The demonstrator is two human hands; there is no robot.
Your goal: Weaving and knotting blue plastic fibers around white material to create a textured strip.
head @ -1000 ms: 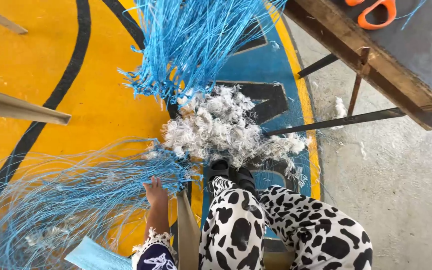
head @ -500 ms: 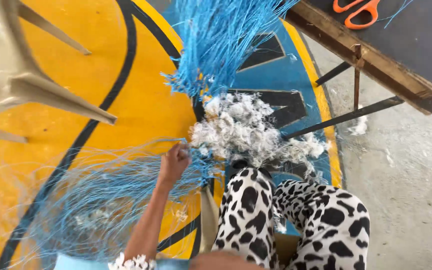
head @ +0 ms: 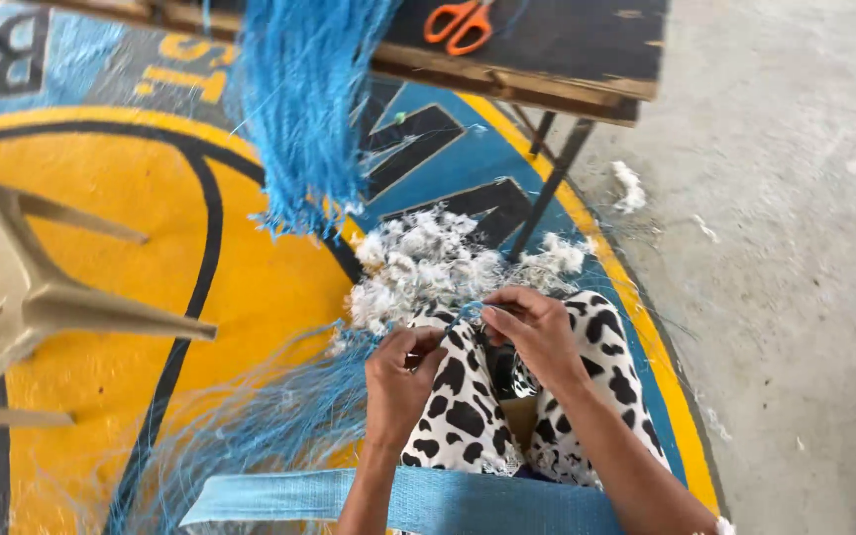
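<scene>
Floor: bare grey concrete at 3 o'clock; a large painted mat (head: pixel 101 297) in yellow, blue and black covers the rest, its edge running from 12 toward 5 o'clock. A dark wooden table (head: pixel 547 50) sits at 12 o'clock, top cut off by the frame; orange-handled scissors (head: pixel 460 22) lie on it. A thick bundle of blue strands (head: pixel 304 109) hangs from the table edge at 11 o'clock. White fluff pile (head: pixel 428 263) at centre, on the mat. Overturned beige plastic chair (head: pixel 22 297) at 9 o'clock, partly out of frame.

Loose blue strands (head: pixel 279 416) spread from 7 o'clock up to the lap, over black-and-white patterned trousers (head: pixel 468 416). Left hand (head: pixel 400 381): fingers curled closed around these strands. Right hand (head: pixel 535 332): fingertips pinched together on a thin blue strand; the strand itself is hard to make out. Blue woven strip (head: pixel 428 500) at 6 o'clock, cut off below.
</scene>
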